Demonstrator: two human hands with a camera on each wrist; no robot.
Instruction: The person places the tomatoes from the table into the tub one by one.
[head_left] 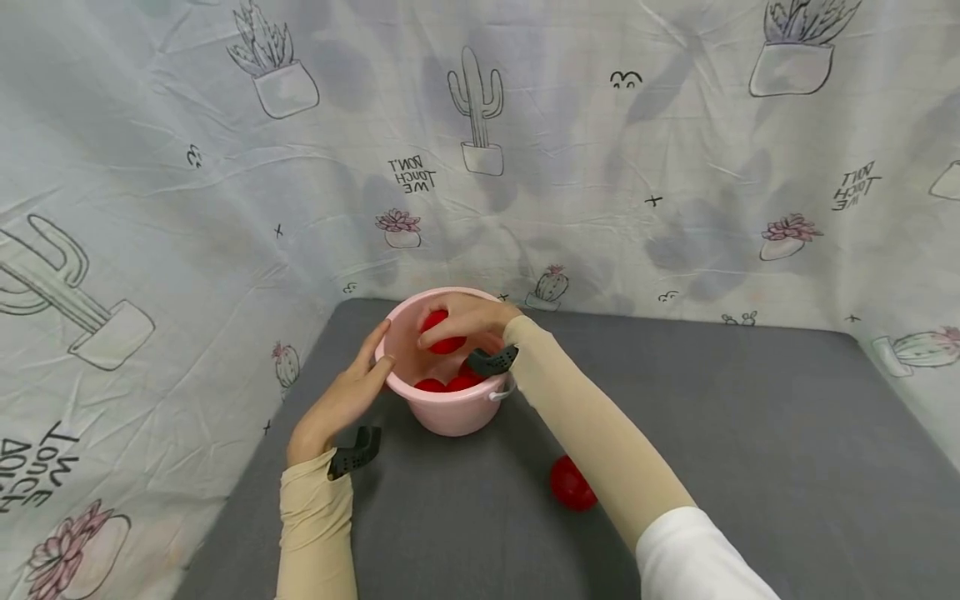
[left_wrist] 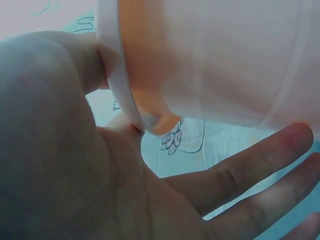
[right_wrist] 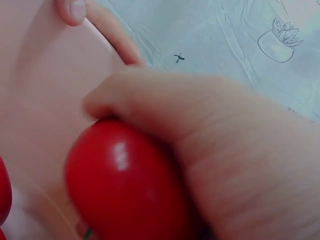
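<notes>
A pink bucket [head_left: 452, 414] stands on the grey table, holding several red tomatoes [head_left: 431, 386] at its bottom. My left hand [head_left: 341, 404] grips the bucket's rim on the left side; the left wrist view has the thumb over the rim and the other fingers stretched along the outer wall. Inside the bucket's mouth, above the others, my right hand [head_left: 474, 315] holds a red tomato [right_wrist: 122, 175] between thumb and fingers. Most of those fingers are hidden behind the tomato in the right wrist view. Another tomato [head_left: 572, 483] lies on the table, partly covered by my right forearm.
The grey tabletop [head_left: 735, 433] stretches out to the right of the bucket. A pale cloth [head_left: 570, 200] printed with cacti hangs behind and along the sides. The bucket's light handle joint [head_left: 501, 392] shows at its right. Both wrists wear dark straps.
</notes>
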